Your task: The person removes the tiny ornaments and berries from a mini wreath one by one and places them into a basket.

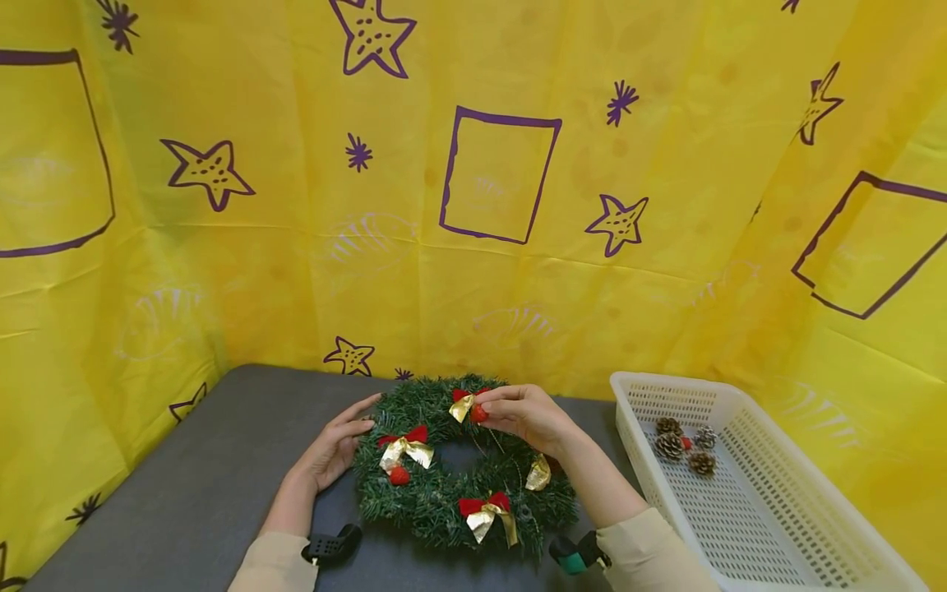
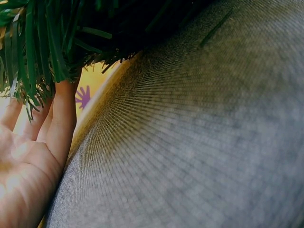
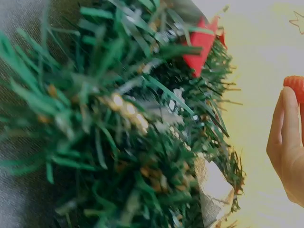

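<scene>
A green artificial wreath (image 1: 414, 514) lies on the grey table, with red-and-gold bows around its ring. My left hand (image 1: 336, 450) rests against the wreath's left edge; in the left wrist view its fingers (image 2: 64, 114) reach up behind the green needles. Between thumb and fingertips, my right hand (image 1: 528, 415) pinches a small red ball ornament (image 1: 479, 413), right beside the top bow (image 1: 462, 405). That ornament's ridged surface shows at the right edge of the right wrist view. Another red ornament (image 1: 399, 475) sits below the left bow (image 1: 407, 450). A gold bead string (image 3: 128, 111) runs through the needles.
At the right stands a white perforated plastic basket (image 1: 802, 440) holding several pinecones (image 1: 669, 446) and a small red piece (image 1: 685, 444). Grey table surface (image 1: 185, 485) extends to the left of the wreath. A yellow patterned curtain (image 1: 518, 288) hangs behind and along both sides.
</scene>
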Action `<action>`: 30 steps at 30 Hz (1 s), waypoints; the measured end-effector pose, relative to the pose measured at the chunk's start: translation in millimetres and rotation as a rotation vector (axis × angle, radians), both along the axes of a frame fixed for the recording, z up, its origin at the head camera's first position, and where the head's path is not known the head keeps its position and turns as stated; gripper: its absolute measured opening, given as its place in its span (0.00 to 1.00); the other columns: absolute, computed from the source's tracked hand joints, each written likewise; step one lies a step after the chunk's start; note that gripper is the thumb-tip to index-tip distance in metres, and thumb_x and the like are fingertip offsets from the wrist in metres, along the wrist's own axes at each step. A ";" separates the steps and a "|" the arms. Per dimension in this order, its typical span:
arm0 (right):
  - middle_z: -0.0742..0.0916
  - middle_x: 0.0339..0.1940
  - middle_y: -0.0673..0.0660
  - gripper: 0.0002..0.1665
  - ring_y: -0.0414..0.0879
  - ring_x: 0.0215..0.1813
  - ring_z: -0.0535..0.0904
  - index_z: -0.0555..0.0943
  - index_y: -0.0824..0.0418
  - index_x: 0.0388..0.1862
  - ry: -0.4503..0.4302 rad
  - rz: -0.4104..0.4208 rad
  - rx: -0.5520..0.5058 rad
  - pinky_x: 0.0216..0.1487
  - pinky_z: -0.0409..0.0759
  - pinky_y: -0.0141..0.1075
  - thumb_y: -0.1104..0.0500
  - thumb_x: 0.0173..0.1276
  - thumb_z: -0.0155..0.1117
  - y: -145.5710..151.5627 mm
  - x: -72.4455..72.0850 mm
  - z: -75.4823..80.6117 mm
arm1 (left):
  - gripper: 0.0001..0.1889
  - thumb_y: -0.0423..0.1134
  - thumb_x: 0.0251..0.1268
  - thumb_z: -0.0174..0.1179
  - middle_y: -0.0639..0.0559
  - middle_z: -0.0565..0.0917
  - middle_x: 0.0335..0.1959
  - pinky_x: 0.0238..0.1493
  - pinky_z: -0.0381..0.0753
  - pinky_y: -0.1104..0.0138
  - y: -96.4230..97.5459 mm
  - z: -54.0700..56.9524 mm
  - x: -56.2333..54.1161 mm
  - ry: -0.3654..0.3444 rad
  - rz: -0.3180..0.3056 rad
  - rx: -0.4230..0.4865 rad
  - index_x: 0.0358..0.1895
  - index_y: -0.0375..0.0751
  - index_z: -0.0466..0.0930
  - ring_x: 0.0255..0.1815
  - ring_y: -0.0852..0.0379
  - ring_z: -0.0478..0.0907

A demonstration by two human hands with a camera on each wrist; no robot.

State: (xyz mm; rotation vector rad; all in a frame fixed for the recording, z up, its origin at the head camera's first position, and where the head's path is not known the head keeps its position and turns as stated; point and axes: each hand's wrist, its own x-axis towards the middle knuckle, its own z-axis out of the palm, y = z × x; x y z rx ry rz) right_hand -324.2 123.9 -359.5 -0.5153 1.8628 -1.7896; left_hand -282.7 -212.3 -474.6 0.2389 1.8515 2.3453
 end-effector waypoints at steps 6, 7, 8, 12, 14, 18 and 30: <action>0.81 0.60 0.57 0.20 0.40 0.50 0.84 0.80 0.71 0.59 0.011 0.007 -0.008 0.57 0.82 0.37 0.64 0.70 0.61 6.2 -6.6 4.0 | 0.37 0.37 0.74 0.50 0.42 0.28 0.82 0.30 0.67 0.77 1.1 2.7 1.0 -0.011 0.001 0.002 0.81 0.44 0.44 0.80 0.59 0.49; 0.81 0.60 0.59 0.20 0.40 0.50 0.84 0.80 0.71 0.59 0.008 0.008 -0.014 0.57 0.82 0.36 0.64 0.70 0.61 7.3 -7.8 4.5 | 0.37 0.37 0.74 0.50 0.42 0.28 0.82 0.31 0.68 0.77 1.3 3.2 1.0 -0.009 -0.001 0.005 0.81 0.43 0.44 0.82 0.53 0.43; 0.81 0.60 0.59 0.19 0.40 0.50 0.84 0.80 0.70 0.58 0.008 0.009 -0.018 0.56 0.82 0.36 0.64 0.70 0.61 8.4 -8.8 5.1 | 0.37 0.37 0.74 0.50 0.42 0.28 0.82 0.33 0.68 0.76 1.4 3.6 1.1 -0.007 -0.005 0.008 0.81 0.43 0.44 0.83 0.49 0.37; 0.82 0.58 0.56 0.16 0.40 0.49 0.85 0.83 0.67 0.56 0.003 -0.008 -0.033 0.56 0.82 0.35 0.65 0.72 0.59 14.5 -13.9 7.3 | 0.37 0.37 0.73 0.50 0.42 0.27 0.82 0.36 0.68 0.76 1.4 4.1 1.2 -0.006 -0.003 0.008 0.81 0.42 0.44 0.83 0.44 0.29; 0.84 0.54 0.52 0.15 0.39 0.48 0.86 0.83 0.66 0.55 -0.001 -0.024 -0.040 0.56 0.82 0.34 0.65 0.72 0.59 18.2 -17.0 8.3 | 0.37 0.37 0.73 0.50 0.42 0.27 0.82 0.39 0.69 0.77 1.2 3.6 1.1 -0.006 -0.004 0.003 0.81 0.42 0.44 0.83 0.43 0.29; 0.86 0.48 0.50 0.14 0.38 0.47 0.86 0.84 0.65 0.52 -0.021 -0.058 -0.059 0.54 0.82 0.32 0.66 0.72 0.57 25.3 -22.3 10.9 | 0.37 0.37 0.74 0.49 0.42 0.27 0.82 0.46 0.71 0.80 1.2 2.3 1.2 0.000 -0.006 -0.013 0.81 0.42 0.44 0.83 0.40 0.27; 0.87 0.45 0.50 0.15 0.39 0.46 0.87 0.87 0.57 0.43 -0.013 -0.087 -0.121 0.54 0.83 0.31 0.69 0.74 0.54 45.1 -30.0 25.2 | 0.37 0.37 0.73 0.50 0.42 0.29 0.82 0.47 0.69 0.81 2.7 4.1 1.4 -0.005 0.004 -0.005 0.81 0.43 0.45 0.83 0.42 0.28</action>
